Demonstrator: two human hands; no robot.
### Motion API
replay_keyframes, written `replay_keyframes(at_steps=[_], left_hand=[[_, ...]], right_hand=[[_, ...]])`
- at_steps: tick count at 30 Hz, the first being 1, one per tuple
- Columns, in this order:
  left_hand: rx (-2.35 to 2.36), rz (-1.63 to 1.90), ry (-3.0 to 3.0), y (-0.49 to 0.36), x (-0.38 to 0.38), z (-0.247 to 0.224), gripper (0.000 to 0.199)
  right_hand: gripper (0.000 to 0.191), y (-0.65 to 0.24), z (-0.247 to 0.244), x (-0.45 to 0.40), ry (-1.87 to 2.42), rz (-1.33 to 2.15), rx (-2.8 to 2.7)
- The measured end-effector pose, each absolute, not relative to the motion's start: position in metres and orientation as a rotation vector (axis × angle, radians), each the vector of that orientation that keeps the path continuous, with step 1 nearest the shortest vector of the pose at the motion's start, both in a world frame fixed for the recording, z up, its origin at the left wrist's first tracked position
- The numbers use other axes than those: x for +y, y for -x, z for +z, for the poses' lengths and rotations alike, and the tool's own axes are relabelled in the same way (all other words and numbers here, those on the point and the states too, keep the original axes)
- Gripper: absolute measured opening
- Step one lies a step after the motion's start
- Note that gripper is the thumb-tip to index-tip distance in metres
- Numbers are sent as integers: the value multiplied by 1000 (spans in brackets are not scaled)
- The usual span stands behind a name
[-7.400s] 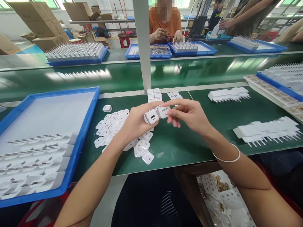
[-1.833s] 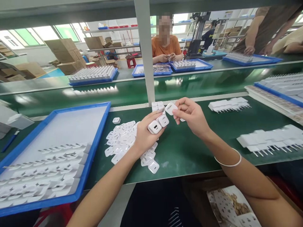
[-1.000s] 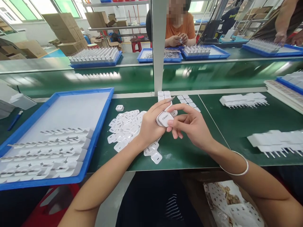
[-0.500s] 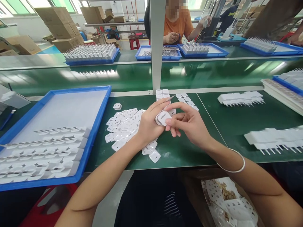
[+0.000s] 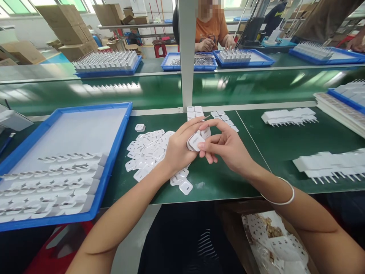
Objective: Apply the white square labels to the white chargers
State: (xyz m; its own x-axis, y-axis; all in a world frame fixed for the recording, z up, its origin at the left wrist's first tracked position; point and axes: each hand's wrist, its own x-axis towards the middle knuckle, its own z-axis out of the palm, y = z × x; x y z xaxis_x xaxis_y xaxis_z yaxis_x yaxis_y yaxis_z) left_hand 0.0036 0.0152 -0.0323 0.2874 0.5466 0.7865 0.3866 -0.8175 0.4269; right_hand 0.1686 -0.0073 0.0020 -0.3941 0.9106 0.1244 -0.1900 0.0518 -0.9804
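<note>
My left hand is closed around a white plug charger, whose square face with dark lettering looks toward me. A thin metal pin shows beyond the fingertips. My right hand curves in from the other side, its thumb pressed to the right edge of that face; where its other fingers grip is partly hidden. Beneath the left hand lies a loose pile of white square covers, some with a small slot. Neat rows of covers lie flat behind my hands. One white piece sits apart at the left.
A blue-rimmed tray at the left holds rows of white housings with metal pins. More pinned housings stand at the right. A post rises at the bench's back. Across from me a person in orange works beside trays.
My hands keep almost the same hold; the charger's face has tilted slightly. The whole view has shifted a little. Across the bench, the person's raised hand has come down to the tray.
</note>
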Motion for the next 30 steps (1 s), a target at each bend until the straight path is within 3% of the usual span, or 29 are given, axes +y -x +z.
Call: replay_keyframes(at_steps=[23, 30], left_hand=[[848, 1564, -2397, -7, 15, -39, 36], [831, 1560, -2248, -11, 14, -35, 24]], right_hand=[[37, -170, 4, -6, 872, 1545, -1443], [34, -171, 2, -8, 951, 1383, -1511]])
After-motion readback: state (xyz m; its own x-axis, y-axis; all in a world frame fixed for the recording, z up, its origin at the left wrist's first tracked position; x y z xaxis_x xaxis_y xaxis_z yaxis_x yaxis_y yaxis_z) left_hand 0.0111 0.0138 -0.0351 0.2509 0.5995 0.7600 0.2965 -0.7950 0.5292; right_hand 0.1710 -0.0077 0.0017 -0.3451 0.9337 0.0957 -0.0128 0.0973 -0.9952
